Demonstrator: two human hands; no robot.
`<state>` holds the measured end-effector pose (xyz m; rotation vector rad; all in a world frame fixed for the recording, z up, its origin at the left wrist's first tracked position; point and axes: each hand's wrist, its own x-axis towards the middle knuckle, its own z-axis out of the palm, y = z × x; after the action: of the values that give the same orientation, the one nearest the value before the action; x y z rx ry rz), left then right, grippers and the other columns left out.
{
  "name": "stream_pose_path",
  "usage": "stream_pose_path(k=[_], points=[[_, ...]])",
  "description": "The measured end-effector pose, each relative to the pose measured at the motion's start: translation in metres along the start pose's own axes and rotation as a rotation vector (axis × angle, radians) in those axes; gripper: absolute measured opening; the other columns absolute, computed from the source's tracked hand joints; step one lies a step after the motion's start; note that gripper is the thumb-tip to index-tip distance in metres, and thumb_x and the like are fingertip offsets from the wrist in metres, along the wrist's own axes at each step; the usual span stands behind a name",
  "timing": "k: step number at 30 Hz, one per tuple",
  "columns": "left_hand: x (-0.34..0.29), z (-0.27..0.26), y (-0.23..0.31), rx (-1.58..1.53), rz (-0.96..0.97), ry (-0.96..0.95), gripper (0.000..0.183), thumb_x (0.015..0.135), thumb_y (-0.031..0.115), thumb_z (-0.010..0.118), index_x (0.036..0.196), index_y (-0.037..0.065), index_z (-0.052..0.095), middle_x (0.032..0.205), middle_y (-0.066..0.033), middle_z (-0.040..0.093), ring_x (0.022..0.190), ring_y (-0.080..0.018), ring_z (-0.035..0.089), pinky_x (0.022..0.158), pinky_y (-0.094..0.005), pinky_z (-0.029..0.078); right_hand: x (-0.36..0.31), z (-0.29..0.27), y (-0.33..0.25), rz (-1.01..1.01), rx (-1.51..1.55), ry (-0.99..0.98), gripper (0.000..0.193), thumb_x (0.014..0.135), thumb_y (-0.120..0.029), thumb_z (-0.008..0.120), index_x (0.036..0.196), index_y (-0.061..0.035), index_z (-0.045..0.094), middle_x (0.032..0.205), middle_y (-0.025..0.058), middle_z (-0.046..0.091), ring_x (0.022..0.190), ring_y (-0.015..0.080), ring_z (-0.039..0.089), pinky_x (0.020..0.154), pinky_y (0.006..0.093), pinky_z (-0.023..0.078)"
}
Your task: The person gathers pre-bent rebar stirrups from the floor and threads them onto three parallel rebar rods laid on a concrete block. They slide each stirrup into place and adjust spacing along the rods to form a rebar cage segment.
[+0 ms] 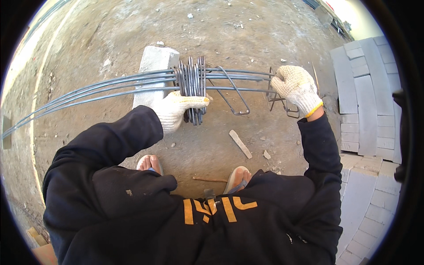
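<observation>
Several long steel rebars [110, 84] run side by side from the far left to my right hand. Around them hangs a tight bunch of bent wire stirrups [191, 79]. My left hand [174, 107], in a knitted white glove, is closed on this bunch, thumb across its front. One loose stirrup [232, 90] hangs on the rebars just right of the bunch. At the rebars' right end my right hand [296, 87], gloved too, is closed round stirrups [274, 98] there; its fingertips are partly hidden.
A pale block [152, 62] lies under the rebars. Stacked grey blocks [360, 97] stand along the right side. On the dirt floor lie a flat wood piece [240, 144], a thin stick [209, 179] and small rubble. My sandalled feet [238, 178] are just below the work.
</observation>
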<state>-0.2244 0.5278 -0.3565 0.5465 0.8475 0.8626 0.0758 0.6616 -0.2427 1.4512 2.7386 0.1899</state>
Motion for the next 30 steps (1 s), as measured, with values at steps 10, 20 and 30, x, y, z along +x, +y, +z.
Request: stream_pose_path(k=[10, 20, 30], points=[[-0.004, -0.001, 0.002, -0.002, -0.021, 0.014, 0.034, 0.094, 0.012, 0.068, 0.126, 0.005, 0.062, 0.114, -0.007, 0.068, 0.094, -0.0158, 0.066, 0.084, -0.033, 0.054, 0.122, -0.001, -0.026, -0.136, 0.337, -0.513, 0.044, 0.088, -0.046, 0.062, 0.073, -0.0049, 0.069, 0.057, 0.0066, 0.057, 0.049, 0.0201, 0.05, 0.051, 0.0362, 0.042], [-0.003, 0.003, 0.003, 0.072, -0.055, 0.069, 0.03, 0.09, 0.009, 0.072, 0.119, 0.005, 0.065, 0.112, -0.006, 0.069, 0.1, -0.0155, 0.065, 0.09, -0.0334, 0.052, 0.083, -0.016, -0.063, 0.039, 0.532, -0.484, 0.043, 0.088, -0.043, 0.064, 0.076, -0.0031, 0.073, 0.057, 0.0088, 0.063, 0.049, 0.0185, 0.056, 0.054, 0.0362, 0.047], [-0.002, 0.004, 0.003, 0.105, -0.026, 0.09, 0.029, 0.089, 0.011, 0.074, 0.117, 0.005, 0.066, 0.103, -0.0055, 0.07, 0.096, -0.0158, 0.065, 0.084, -0.0316, 0.051, 0.023, 0.012, -0.095, -0.712, 0.045, 0.204, 0.013, 0.087, -0.021, 0.061, 0.095, -0.0121, 0.066, 0.09, 0.0101, 0.062, 0.084, 0.0311, 0.064, 0.072, 0.0431, 0.052]])
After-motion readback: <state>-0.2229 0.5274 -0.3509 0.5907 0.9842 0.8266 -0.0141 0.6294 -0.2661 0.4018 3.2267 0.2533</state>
